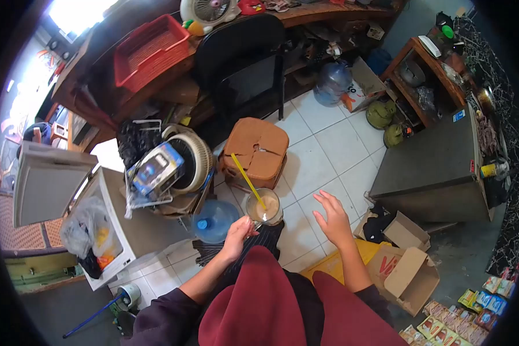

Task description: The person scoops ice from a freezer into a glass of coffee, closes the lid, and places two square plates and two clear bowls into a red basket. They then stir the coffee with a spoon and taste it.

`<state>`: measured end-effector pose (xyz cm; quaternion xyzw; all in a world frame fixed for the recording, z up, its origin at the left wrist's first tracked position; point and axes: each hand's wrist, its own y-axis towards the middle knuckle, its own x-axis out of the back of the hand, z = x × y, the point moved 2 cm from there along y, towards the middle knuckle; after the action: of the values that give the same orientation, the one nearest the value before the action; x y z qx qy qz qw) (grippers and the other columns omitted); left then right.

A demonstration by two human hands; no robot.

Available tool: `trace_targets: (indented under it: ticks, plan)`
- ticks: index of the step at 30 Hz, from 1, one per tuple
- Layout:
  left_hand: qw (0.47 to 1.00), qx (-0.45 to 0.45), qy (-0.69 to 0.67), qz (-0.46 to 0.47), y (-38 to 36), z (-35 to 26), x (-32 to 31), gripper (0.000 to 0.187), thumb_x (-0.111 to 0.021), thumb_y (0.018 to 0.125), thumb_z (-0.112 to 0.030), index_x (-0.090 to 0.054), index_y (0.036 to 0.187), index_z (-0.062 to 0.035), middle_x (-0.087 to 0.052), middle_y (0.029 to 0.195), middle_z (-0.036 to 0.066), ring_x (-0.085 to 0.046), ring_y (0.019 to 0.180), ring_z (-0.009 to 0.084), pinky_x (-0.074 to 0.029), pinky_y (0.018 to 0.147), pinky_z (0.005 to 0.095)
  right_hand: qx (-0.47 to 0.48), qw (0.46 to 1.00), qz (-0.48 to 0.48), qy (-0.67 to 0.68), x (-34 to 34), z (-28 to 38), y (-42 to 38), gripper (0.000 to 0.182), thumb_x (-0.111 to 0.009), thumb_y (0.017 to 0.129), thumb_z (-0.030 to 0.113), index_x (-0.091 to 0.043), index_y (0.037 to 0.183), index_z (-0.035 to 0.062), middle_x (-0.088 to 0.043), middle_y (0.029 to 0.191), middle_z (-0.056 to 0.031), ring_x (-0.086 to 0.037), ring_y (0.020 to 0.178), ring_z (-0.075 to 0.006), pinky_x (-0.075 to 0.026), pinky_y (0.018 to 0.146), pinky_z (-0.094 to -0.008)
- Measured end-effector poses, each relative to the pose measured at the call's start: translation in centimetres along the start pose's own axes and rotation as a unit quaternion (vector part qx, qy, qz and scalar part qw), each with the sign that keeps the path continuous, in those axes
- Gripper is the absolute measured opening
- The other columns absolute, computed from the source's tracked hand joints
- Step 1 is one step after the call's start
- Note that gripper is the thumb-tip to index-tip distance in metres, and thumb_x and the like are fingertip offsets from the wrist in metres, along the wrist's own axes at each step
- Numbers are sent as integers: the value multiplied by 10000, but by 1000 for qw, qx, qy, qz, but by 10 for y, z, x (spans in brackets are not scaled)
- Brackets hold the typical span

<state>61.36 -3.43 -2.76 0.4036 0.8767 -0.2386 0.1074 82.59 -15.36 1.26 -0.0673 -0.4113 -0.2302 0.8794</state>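
Note:
My left hand [237, 237] is closed round the handle of a glass mug [263, 206] in front of me. A light brown drink fills much of the mug, and a yellow straw [248, 180] slants out of it to the upper left. My right hand [332, 218] is held in the air to the right of the mug, fingers stretched out and apart, touching nothing. Beyond the mug stands a brown plastic stool [256, 144] with a cracked-looking top. Just left of the mug is a blue water jug [214, 220] on the floor.
An open freezer [132, 230] with plastic bags stands at left, beside a stacked fan [191, 158]. A black chair [239, 55] faces the desk holding a red basket [151, 53]. At right are a grey fridge [429, 158], open cardboard boxes [406, 279] and green gas cylinders [382, 115].

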Motion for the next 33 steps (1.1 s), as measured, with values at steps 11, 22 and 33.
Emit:
trace_targets:
  ticks: [11,22,33]
  plan:
    - [997,-56,8,-60,158,-91,-21,326,-372,833,-379,-365,670,-96,-297,603,-29,-322,557,75,-373,652,274,30,999,24,1,43,-78,212,341,-559,689,118,-504,1023,76,-464,1075,-119,-442,990,-282,-376,822,-336]
    - [937,-148,-43,-313,297,-148,-50,327,-340,856,-340,-352,655,-82,-289,597,-25,-299,549,75,-377,677,278,161,964,-133,-165,75,-140,657,325,-493,698,101,-485,1023,99,-433,1117,-110,-430,978,-293,-366,827,-371]
    - [867,-164,-117,-457,356,-141,-94,317,-361,850,-308,-370,630,-80,-303,579,-18,-342,574,98,-393,690,308,183,915,-69,-354,70,-171,841,312,-472,763,341,-521,1012,158,-527,1033,-77,-513,904,-259,-416,724,-383]
